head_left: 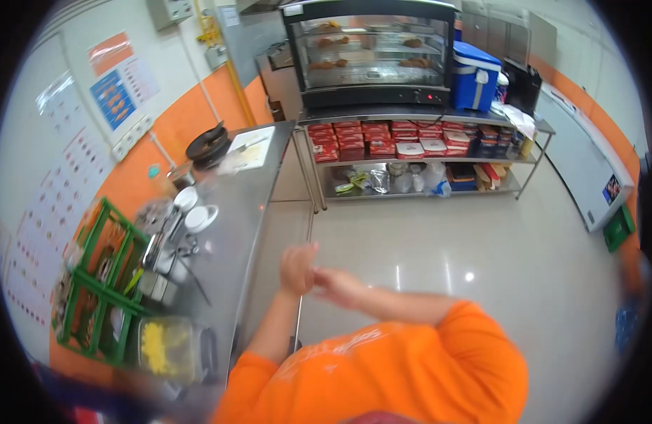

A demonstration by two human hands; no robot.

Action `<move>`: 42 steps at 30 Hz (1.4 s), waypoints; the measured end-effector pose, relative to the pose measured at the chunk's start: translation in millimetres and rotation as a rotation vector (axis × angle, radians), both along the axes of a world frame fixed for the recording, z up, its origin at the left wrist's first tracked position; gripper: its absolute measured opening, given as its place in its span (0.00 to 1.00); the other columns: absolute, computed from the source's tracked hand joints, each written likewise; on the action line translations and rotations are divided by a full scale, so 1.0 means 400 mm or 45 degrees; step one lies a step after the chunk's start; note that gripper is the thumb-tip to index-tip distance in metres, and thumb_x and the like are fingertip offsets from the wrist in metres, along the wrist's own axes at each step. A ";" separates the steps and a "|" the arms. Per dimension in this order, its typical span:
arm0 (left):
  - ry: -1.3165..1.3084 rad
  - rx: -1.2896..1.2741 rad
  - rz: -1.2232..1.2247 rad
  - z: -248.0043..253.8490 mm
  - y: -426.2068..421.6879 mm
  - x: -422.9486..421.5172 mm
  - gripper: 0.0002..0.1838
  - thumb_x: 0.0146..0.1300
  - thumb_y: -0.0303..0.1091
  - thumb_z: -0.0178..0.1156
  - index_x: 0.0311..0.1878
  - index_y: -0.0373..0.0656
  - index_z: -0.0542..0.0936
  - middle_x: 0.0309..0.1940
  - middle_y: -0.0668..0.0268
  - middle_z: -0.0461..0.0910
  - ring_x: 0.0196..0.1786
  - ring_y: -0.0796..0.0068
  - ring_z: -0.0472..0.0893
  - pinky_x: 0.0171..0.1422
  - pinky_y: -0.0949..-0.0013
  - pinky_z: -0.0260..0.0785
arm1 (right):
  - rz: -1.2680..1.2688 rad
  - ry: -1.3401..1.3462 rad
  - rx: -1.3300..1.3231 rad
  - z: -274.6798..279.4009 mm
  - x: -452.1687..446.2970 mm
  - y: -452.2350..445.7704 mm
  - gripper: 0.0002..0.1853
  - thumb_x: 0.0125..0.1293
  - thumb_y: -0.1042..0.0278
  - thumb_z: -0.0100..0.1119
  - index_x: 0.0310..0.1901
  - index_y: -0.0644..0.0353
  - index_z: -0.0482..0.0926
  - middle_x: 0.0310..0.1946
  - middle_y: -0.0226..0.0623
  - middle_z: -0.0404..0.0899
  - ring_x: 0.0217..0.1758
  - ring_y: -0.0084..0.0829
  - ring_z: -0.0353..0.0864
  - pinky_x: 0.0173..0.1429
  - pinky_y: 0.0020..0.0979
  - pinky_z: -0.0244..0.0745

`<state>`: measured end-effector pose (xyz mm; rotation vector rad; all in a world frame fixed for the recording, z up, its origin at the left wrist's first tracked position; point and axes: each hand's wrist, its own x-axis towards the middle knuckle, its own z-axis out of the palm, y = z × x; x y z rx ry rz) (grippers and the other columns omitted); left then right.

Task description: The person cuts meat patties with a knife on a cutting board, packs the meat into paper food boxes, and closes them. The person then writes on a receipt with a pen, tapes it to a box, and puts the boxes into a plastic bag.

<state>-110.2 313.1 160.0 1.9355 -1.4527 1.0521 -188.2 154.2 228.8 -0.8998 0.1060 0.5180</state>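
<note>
My left hand is raised in front of me, just past the edge of the steel counter. Against it lies my right hand, its fingers meeting the side of the left one. Both are blurred, and neither shows clearly whether its fingers are curled or straight. No object is visible between them. Nearest on the counter are a thin dark rod and a clear tub holding yellow food.
Green crates line the wall beside white bowls, a cutting board and a black pan. Ahead stands a shelf rack with red boxes, a display warmer and a blue cooler. A chest freezer is on the right.
</note>
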 end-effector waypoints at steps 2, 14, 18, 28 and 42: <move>0.669 0.042 0.803 -0.037 -0.176 0.161 0.22 0.70 0.49 0.38 0.52 0.52 0.78 0.62 0.57 0.66 0.64 0.57 0.65 0.64 0.50 0.57 | 0.060 -0.139 -0.170 0.029 0.087 -0.161 0.17 0.71 0.57 0.44 0.56 0.53 0.73 0.65 0.37 0.61 0.68 0.31 0.60 0.68 0.37 0.57; 1.433 -0.637 -0.327 0.154 -0.585 0.651 0.25 0.63 0.52 0.50 0.60 0.51 0.70 0.60 0.61 0.69 0.61 0.59 0.68 0.67 0.52 0.53 | -0.646 -1.172 -2.072 -0.192 0.809 -0.569 0.29 0.61 0.45 0.52 0.63 0.46 0.66 0.62 0.39 0.66 0.69 0.39 0.59 0.68 0.55 0.47; 0.418 -0.210 -0.014 0.163 -0.642 0.956 0.23 0.59 0.48 0.56 0.56 0.49 0.75 0.59 0.58 0.70 0.61 0.57 0.68 0.68 0.52 0.52 | -0.430 0.070 0.269 -0.110 1.042 -0.546 0.25 0.66 0.51 0.53 0.63 0.46 0.66 0.62 0.33 0.66 0.68 0.35 0.59 0.67 0.53 0.50; 0.121 -0.260 0.363 0.592 -0.652 1.821 0.18 0.59 0.41 0.58 0.50 0.46 0.76 0.54 0.60 0.73 0.58 0.58 0.71 0.63 0.55 0.59 | -1.144 -0.688 -0.891 0.307 1.495 -1.179 0.13 0.64 0.56 0.56 0.43 0.56 0.76 0.38 0.26 0.77 0.43 0.22 0.75 0.46 0.29 0.70; 0.447 -0.822 0.485 1.070 -0.774 2.376 0.31 0.62 0.44 0.58 0.63 0.38 0.61 0.54 0.52 0.71 0.57 0.62 0.73 0.63 0.62 0.62 | -2.075 -1.107 -1.515 0.154 2.271 -1.333 0.39 0.52 0.77 0.56 0.67 0.66 0.52 0.60 0.52 0.55 0.66 0.48 0.52 0.71 0.45 0.44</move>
